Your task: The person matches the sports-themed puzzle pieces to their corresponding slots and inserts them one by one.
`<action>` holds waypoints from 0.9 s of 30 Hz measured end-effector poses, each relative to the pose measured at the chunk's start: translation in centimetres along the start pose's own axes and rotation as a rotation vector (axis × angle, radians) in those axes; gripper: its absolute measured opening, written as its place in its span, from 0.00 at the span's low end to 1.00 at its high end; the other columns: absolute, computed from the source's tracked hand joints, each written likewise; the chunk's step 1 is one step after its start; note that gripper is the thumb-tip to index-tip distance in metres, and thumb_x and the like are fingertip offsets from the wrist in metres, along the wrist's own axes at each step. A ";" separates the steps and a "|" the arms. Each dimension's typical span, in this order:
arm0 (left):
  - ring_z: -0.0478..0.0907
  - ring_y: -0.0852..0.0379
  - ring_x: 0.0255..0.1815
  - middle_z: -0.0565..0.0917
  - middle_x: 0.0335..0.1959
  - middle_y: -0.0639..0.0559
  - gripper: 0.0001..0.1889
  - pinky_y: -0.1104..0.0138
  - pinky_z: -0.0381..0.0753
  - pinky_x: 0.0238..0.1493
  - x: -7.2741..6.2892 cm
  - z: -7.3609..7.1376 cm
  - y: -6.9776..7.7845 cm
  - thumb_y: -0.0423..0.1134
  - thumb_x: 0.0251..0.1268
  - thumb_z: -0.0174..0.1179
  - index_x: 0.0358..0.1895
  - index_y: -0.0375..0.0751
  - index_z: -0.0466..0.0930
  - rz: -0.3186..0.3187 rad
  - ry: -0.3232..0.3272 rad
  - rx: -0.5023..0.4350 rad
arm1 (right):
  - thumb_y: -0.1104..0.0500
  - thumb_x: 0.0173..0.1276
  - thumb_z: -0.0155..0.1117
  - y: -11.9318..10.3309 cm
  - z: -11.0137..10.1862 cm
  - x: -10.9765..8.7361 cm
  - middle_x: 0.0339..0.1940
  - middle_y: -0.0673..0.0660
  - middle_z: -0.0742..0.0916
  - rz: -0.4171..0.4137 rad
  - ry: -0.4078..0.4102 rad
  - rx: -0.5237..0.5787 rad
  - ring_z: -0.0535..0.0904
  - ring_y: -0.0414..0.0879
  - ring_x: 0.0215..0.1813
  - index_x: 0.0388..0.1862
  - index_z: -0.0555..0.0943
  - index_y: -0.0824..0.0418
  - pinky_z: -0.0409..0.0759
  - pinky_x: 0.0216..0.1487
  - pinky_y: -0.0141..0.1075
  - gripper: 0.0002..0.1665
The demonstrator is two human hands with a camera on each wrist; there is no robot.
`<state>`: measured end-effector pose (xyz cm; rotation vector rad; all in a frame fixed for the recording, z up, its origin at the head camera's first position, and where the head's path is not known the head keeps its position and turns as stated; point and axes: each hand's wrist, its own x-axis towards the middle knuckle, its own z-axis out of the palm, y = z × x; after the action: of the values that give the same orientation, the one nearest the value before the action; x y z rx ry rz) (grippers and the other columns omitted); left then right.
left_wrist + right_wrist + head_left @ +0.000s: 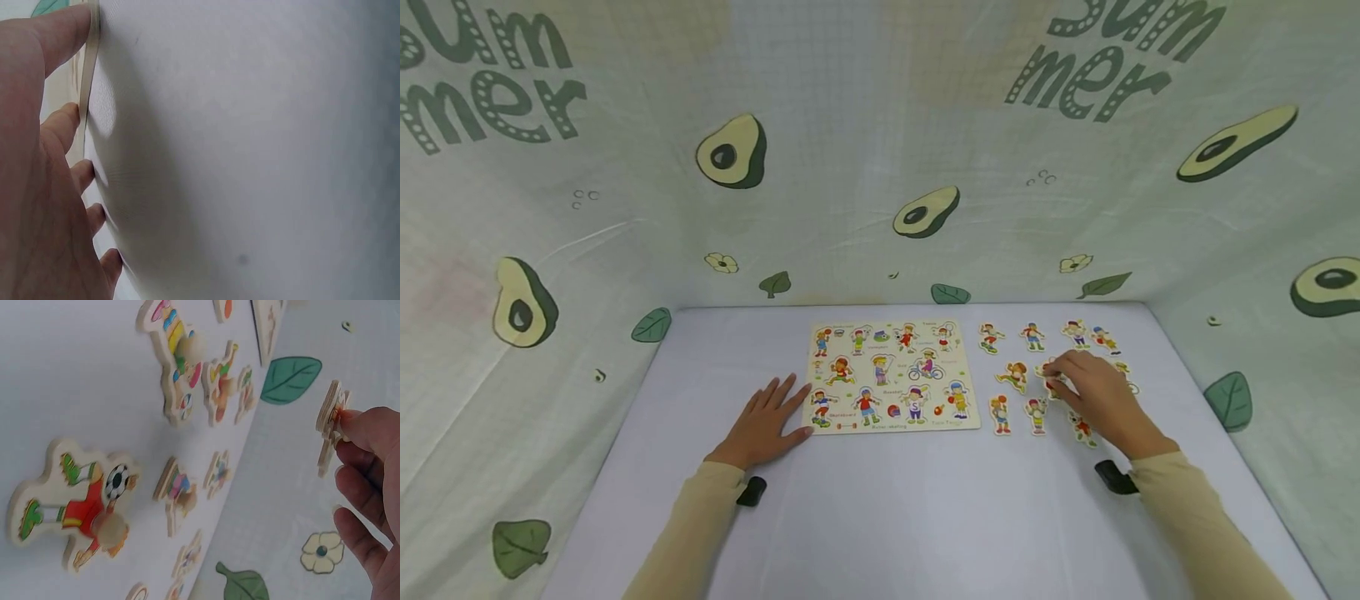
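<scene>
My right hand pinches a small wooden puzzle piece between thumb and fingers. In the right wrist view the piece appears edge-on, raised above the table, its printed figure mostly hidden. My left hand lies with fingers spread at the left edge of the wooden puzzle board, thumb and index fingertip right at its rim. Printed figures of children playing sports cover the board. Close below the right hand lies a soccer player piece with a round knob.
Several more knobbed pieces lie right of the board, among them a runner piece, a basketball piece and a skateboarder piece. A white table carries everything. Behind it hangs a curtain printed with avocados and leaves.
</scene>
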<state>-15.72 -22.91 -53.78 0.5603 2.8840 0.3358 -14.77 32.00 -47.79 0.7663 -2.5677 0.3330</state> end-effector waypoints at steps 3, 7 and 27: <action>0.48 0.30 0.86 0.55 0.86 0.37 0.41 0.36 0.51 0.82 0.0 0.0 0.0 0.59 0.76 0.60 0.84 0.45 0.61 0.008 0.006 0.001 | 0.71 0.51 0.84 -0.2 0.7 1.0 0.39 0.55 0.88 -0.026 0.012 0.018 0.86 0.52 0.39 0.42 0.86 0.63 0.85 0.38 0.48 0.20; 0.48 0.30 0.86 0.55 0.86 0.37 0.41 0.35 0.51 0.82 -0.1 0.1 -0.1 0.59 0.76 0.60 0.84 0.45 0.60 0.008 0.005 -0.007 | 0.70 0.54 0.84 -0.7 1.7 2.4 0.40 0.54 0.88 -0.032 0.011 0.043 0.85 0.51 0.40 0.42 0.86 0.62 0.85 0.40 0.48 0.19; 0.47 0.30 0.86 0.55 0.86 0.37 0.41 0.35 0.49 0.82 -0.1 0.2 -0.1 0.60 0.76 0.60 0.84 0.45 0.61 0.007 0.007 -0.035 | 0.67 0.60 0.82 -2.9 4.5 7.1 0.41 0.55 0.88 -0.020 -0.041 0.086 0.85 0.51 0.43 0.43 0.86 0.62 0.86 0.45 0.46 0.14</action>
<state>-15.63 -23.01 -53.97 0.5640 2.8778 0.3897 -19.97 24.80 -48.09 0.8366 -2.5964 0.4288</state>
